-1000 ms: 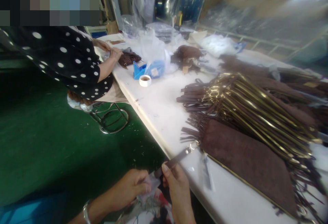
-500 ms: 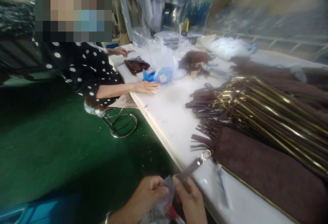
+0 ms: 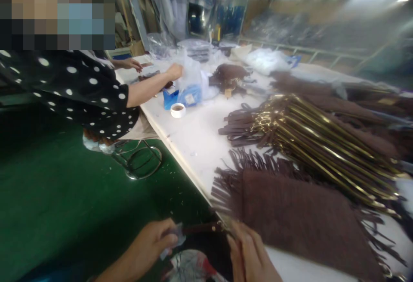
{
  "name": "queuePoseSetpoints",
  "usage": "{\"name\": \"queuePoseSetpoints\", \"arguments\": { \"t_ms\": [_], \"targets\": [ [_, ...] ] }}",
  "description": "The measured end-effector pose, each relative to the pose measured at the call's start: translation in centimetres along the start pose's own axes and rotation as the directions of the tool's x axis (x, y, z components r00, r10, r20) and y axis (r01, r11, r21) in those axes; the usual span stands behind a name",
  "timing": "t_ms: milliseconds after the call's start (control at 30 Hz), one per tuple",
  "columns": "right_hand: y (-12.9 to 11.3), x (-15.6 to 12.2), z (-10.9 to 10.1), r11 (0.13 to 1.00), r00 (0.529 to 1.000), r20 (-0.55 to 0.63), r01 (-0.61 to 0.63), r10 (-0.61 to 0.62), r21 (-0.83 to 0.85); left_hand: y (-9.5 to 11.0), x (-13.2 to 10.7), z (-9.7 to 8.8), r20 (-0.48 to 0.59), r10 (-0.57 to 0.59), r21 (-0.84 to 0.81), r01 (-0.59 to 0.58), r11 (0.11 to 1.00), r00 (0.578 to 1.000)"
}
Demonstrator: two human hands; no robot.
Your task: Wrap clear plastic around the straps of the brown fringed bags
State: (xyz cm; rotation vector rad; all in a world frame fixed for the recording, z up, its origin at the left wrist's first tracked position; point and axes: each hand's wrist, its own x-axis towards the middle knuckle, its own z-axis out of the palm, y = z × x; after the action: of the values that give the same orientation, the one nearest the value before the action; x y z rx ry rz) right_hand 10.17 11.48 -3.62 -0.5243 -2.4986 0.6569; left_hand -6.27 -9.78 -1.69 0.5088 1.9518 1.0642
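Pinching a thin clear wrapper (image 3: 172,243), left hand (image 3: 151,241) meets right (image 3: 250,252) gripping fringed suede bag (image 3: 300,217).

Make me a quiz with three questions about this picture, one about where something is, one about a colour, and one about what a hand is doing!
1. Where is the roll of tape?
A. on the white table, in front of the blue box
B. on the green floor
C. on top of the brown bag

2. What colour is the fringed bag nearest the person's hands?
A. yellow
B. brown
C. pink

3. What is the left hand doing?
A. lying flat on the table
B. pinching a small clear plastic piece
C. holding a cup

Answers:
1 A, the tape sits on the tabletop just before the blue box.
2 B, its cloth and fringe are dark brown.
3 B, the fingertips close on the plastic next to a dark strap, while the right hand rests by the bag's edge.
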Motion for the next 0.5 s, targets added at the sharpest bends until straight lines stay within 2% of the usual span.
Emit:
{"name": "queuePoseSetpoints", "arguments": {
  "t_ms": [67, 133, 267, 433, 500],
  "targets": [
    [1.6, 1.2, -0.9, 0.951, 0.976, 0.037, 0.218, -0.215, -0.219, 0.0, 0.3, 0.6, 0.012, 0.002, 0.010, -0.002, 1.000, 1.000],
    [2.7, 2.0, -1.3, 0.881, 0.945, 0.130, 0.326, -0.299, -0.344, 0.2, 0.5, 1.6, 0.045, 0.023, -0.012, -0.022, 1.000, 0.999],
    [2.6, 2.5, -1.5, 0.877, 0.949, 0.167, 0.311, -0.266, -0.365, 0.7, 1.0, 3.3, 0.118, 0.056, -0.160, -0.037, 0.986, 0.991],
    [1.5, 2.7, -2.0, 0.936, 0.972, 0.110, 0.232, -0.210, -0.265, 2.0, 2.1, 5.4, 0.169, 0.110, -0.361, -0.042, 0.932, 0.979],
    [1.4, 2.7, -2.3, 0.956, 0.977, 0.108, 0.205, -0.186, -0.211, 2.8, 2.7, 6.6, 0.186, 0.098, -0.455, -0.003, 0.891, 0.978]
  ]
}}
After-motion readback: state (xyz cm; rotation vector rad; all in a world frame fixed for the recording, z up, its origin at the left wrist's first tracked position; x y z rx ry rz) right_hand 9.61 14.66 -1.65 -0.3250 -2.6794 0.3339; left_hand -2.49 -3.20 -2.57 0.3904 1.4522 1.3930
